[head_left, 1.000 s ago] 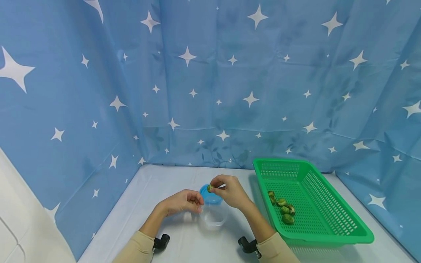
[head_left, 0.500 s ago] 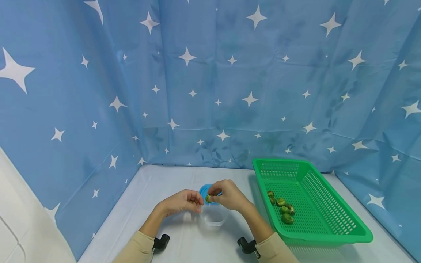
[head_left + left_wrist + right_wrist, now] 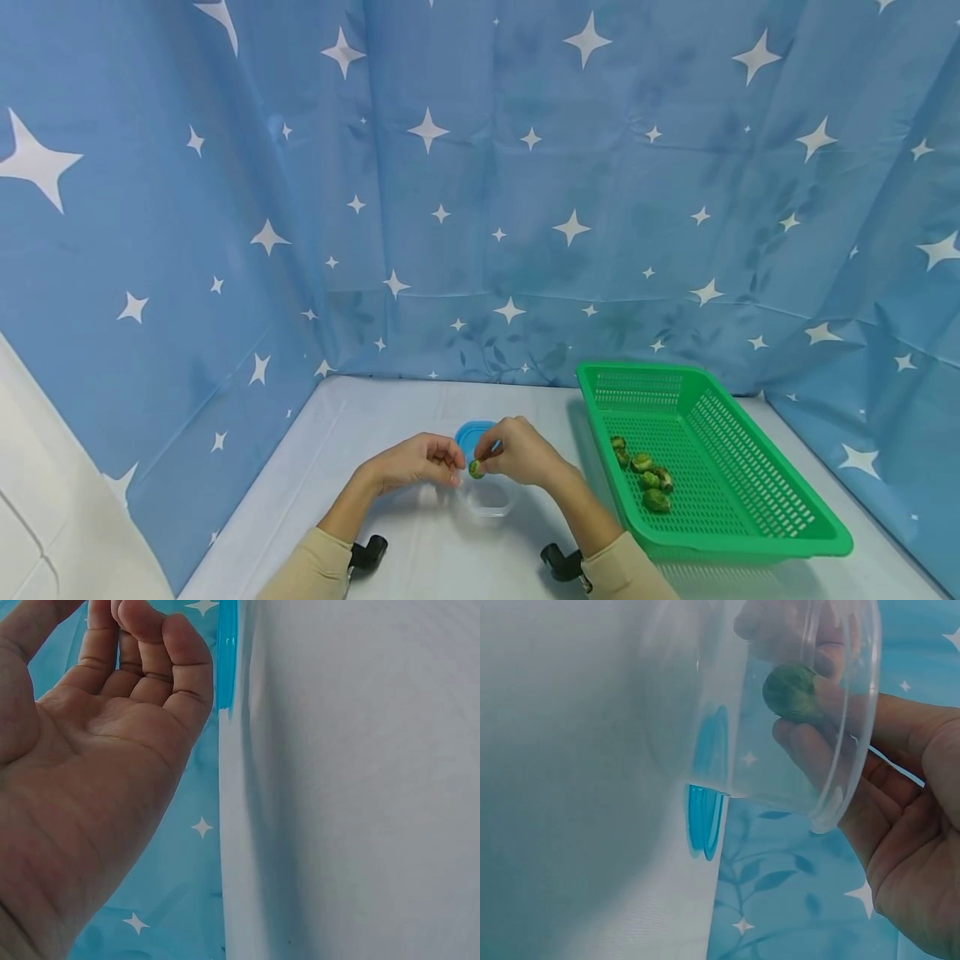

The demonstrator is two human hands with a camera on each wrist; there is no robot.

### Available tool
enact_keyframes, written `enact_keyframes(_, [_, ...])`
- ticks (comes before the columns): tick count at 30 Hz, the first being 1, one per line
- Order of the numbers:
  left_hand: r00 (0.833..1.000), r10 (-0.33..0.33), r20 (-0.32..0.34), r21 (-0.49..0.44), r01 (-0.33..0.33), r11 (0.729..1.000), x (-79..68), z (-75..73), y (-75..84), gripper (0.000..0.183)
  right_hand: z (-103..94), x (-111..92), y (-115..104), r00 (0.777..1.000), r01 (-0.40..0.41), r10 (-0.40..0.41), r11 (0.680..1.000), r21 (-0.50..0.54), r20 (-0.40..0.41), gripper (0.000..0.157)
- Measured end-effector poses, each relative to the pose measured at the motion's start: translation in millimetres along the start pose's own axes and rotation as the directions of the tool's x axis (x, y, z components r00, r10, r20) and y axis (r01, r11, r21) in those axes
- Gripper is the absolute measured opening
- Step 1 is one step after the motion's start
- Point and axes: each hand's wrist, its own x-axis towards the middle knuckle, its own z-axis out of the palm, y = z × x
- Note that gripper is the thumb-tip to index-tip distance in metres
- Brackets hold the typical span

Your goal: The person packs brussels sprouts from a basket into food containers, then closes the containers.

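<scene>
A clear plastic container (image 3: 487, 498) stands upright on the table between the hands. My left hand (image 3: 416, 460) holds its left rim between thumb and curled fingers; in the left wrist view, that hand (image 3: 112, 765) is seen from the palm side and its hold is cut off at the top. My right hand (image 3: 525, 454) pinches a small green Brussels sprout (image 3: 476, 469) at the container's mouth. Through the clear wall in the right wrist view, the sprout (image 3: 791, 692) and the fingertips appear inside the rim. A blue lid (image 3: 471, 435) lies just behind the container.
At the right stands a green slotted basket (image 3: 720, 542), with several Brussels sprouts (image 3: 656, 500) along its left side. A white cloth covers the table (image 3: 420, 550). Blue star-print curtain (image 3: 480, 250) surrounds the back and sides.
My right hand has come down and toward me with the sprout, from above the blue lid to the container's mouth. The left hand has stayed in place.
</scene>
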Motion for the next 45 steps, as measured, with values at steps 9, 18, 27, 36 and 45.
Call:
enact_keyframes(9, [1.000,0.005,0.007,-0.003,-0.005,1.000,1.2,-0.3,-0.3,0.037,5.7,2,2,1.000,0.004,-0.004,0.999,-0.034,0.010,0.010])
enact_keyframes(18, [1.000,0.003,0.000,0.001,-0.003,1.000,0.9,0.3,-0.3,0.038,11.6,4,2,0.999,0.028,-0.025,0.995,-0.095,0.031,0.007])
enact_keyframes(27, [1.000,0.001,0.002,-0.001,-0.001,1.000,0.5,0.4,1.4,0.038,14.6,4,-1,0.996,0.075,-0.065,0.978,-0.193,0.058,0.006])
enact_keyframes(36, [1.000,-0.011,0.003,0.011,0.011,1.000,0.0,1.1,2.9,0.037,18.6,5,-2,0.995,0.076,-0.059,0.967,-0.242,0.077,0.005])
enact_keyframes(45, [1.000,-0.001,-0.005,0.014,0.001,1.000,0.7,0.8,1.6,0.039,16.8,2,-10,0.994,0.094,-0.076,0.958,-0.270,0.078,0.005])
